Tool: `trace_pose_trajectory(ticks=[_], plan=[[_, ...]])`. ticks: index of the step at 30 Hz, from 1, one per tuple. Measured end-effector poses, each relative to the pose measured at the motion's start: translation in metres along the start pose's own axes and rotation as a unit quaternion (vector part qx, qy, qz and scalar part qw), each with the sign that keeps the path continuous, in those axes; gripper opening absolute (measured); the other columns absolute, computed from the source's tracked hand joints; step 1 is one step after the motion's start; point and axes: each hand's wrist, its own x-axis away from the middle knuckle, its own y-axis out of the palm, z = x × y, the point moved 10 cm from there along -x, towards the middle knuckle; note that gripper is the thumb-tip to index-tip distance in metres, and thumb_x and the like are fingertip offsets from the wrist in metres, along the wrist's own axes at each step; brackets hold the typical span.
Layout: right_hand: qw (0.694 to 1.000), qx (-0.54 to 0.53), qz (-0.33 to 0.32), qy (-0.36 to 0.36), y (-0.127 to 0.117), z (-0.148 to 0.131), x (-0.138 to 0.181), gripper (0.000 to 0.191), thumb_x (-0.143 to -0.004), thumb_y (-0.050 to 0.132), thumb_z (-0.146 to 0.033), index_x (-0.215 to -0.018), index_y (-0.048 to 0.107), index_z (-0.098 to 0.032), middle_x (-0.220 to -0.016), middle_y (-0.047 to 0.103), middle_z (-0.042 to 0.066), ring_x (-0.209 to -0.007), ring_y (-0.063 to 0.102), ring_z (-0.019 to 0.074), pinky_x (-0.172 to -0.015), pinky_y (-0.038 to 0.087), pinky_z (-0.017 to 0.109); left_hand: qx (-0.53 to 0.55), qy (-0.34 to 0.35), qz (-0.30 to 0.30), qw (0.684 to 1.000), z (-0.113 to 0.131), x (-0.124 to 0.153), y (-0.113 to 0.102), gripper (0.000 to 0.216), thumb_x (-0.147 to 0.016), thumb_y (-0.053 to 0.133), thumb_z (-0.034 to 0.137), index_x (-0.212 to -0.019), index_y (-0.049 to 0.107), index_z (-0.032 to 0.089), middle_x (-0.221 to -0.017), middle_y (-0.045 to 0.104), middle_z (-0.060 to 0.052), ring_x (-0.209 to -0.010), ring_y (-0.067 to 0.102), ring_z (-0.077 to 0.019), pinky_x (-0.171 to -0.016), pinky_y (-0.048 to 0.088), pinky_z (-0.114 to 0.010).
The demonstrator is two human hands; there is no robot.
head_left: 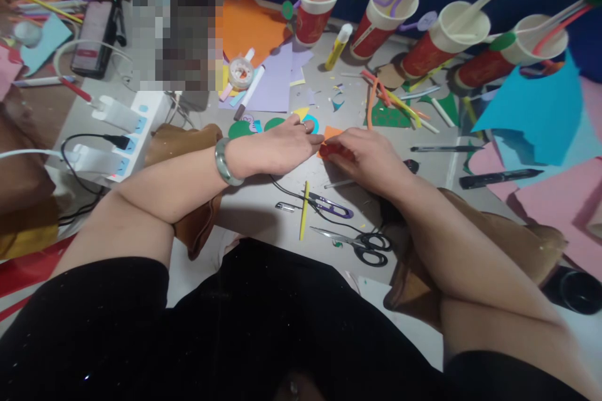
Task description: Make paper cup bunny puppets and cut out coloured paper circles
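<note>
My left hand (285, 147), with a ring and a green bangle (222, 161), reaches across the tabletop with its fingers stretched out. One of its fingertips comes close to a small red piece (339, 152), and its thumb is hidden. Closed around that red piece is my right hand (369, 160); what the piece is made of I cannot make out. Behind the fingers lies a bit of orange paper (333, 132). Green paper circles (275, 124) and a blue circle (311, 123) sit beyond my left hand.
Nearer to me lie black-handled scissors (369, 245), purple thread snips (333, 205) and a yellow strip (305, 213). Red paper cups (314, 19) with decorations stand along the back. A power strip (141, 131) with cables is at left. Blue paper (540, 119) and pens (501, 178) lie at right.
</note>
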Motion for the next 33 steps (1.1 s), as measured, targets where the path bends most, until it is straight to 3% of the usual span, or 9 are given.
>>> trace_pose_trajectory(ticks=[6,10,13,15,18,20,24,28,33], plan=[[1.0,-0.005,0.004,-0.023,0.01,-0.008,-0.003,0.026,-0.105,0.058,-0.027,-0.117,0.08,-0.022,-0.106,0.082,0.015,-0.101,0.075,0.0335,-0.089,0.055,0.047,-0.006,0.004,-0.006,1.0,0.0,-0.001,0.002,0.038,-0.099,0.046,-0.004,-0.108,0.078,0.015,-0.123,0.078,-0.014,-0.112,0.059,-0.0279,-0.098,0.039,-0.042],[0.999,-0.03,0.012,-0.003,0.005,-0.006,-0.004,0.025,-0.103,0.064,-0.031,-0.121,0.08,-0.022,-0.109,0.084,0.015,-0.102,0.076,0.0337,-0.09,0.057,0.047,0.008,-0.001,-0.004,1.0,-0.002,-0.001,0.0,0.037,-0.101,0.047,-0.001,-0.112,0.078,0.016,-0.126,0.079,-0.014,-0.111,0.06,-0.0285,-0.096,0.039,-0.042],[0.999,-0.037,0.029,0.012,-0.029,0.003,0.005,0.036,-0.1,0.072,-0.036,-0.134,0.077,-0.027,-0.108,0.086,0.01,-0.103,0.078,0.0339,-0.093,0.06,0.049,-0.012,0.011,-0.005,1.0,-0.002,-0.002,0.002,0.04,-0.101,0.047,-0.001,-0.121,0.075,0.017,-0.128,0.079,-0.012,-0.113,0.06,-0.0283,-0.095,0.039,-0.041],[0.997,-0.016,0.054,0.045,-0.068,0.018,0.019,0.029,-0.1,0.072,-0.037,-0.127,0.08,-0.028,-0.112,0.086,0.01,-0.103,0.078,0.0328,-0.095,0.06,0.05,-0.042,0.02,-0.01,0.999,-0.002,-0.004,0.007,0.043,-0.098,0.049,-0.003,-0.125,0.073,0.018,-0.128,0.079,-0.01,-0.113,0.061,-0.0283,-0.092,0.038,-0.04],[0.981,0.042,0.115,0.151,-0.132,0.055,0.053,0.02,-0.098,0.075,-0.038,-0.114,0.082,-0.028,-0.111,0.086,0.012,-0.099,0.078,0.0303,-0.093,0.059,0.046,-0.077,0.031,0.001,0.997,-0.003,-0.007,0.011,0.047,-0.093,0.055,-0.004,-0.129,0.071,0.022,-0.121,0.079,-0.008,-0.108,0.062,-0.0277,-0.086,0.036,-0.039],[0.96,0.113,0.096,0.237,-0.15,0.082,0.074,0.018,-0.099,0.074,-0.035,-0.113,0.082,-0.027,-0.104,0.085,0.012,-0.094,0.075,0.029,-0.086,0.055,0.045,-0.087,0.035,0.011,0.996,-0.003,-0.009,0.01,0.046,-0.093,0.055,-0.003,-0.128,0.071,0.023,-0.119,0.078,-0.008,-0.105,0.062,-0.0279,-0.084,0.036,-0.04],[0.895,0.252,-0.056,0.364,-0.129,0.128,0.095,0.015,-0.097,0.077,-0.026,-0.109,0.085,-0.021,-0.1,0.083,0.016,-0.089,0.068,0.029,-0.074,0.041,0.042,-0.062,0.035,0.003,0.997,-0.003,-0.009,0.005,0.038,-0.099,0.05,0.0,-0.122,0.073,0.02,-0.118,0.078,-0.009,-0.103,0.063,-0.0284,-0.083,0.037,-0.042],[0.861,0.279,-0.187,0.382,-0.083,0.146,0.092,0.028,-0.105,0.065,-0.017,-0.125,0.083,-0.01,-0.123,0.081,0.028,-0.1,0.069,0.0281,-0.077,0.037,0.04,-0.044,0.019,0.006,0.999,-0.006,-0.009,0.0,0.038,-0.101,0.047,0.0,-0.119,0.075,0.018,-0.116,0.077,-0.011,-0.107,0.064,-0.0293,-0.084,0.04,-0.042],[0.862,0.301,-0.212,0.349,-0.073,0.146,0.085,0.028,-0.105,0.054,-0.009,-0.116,0.08,-0.008,-0.116,0.081,0.029,-0.1,0.07,0.0294,-0.08,0.036,0.042,-0.045,-0.048,0.023,0.998,-0.021,-0.013,-0.005,0.031,-0.105,0.049,0.01,-0.104,0.08,0.013,-0.117,0.079,-0.016,-0.12,0.067,-0.0339,-0.095,0.047,-0.045]])
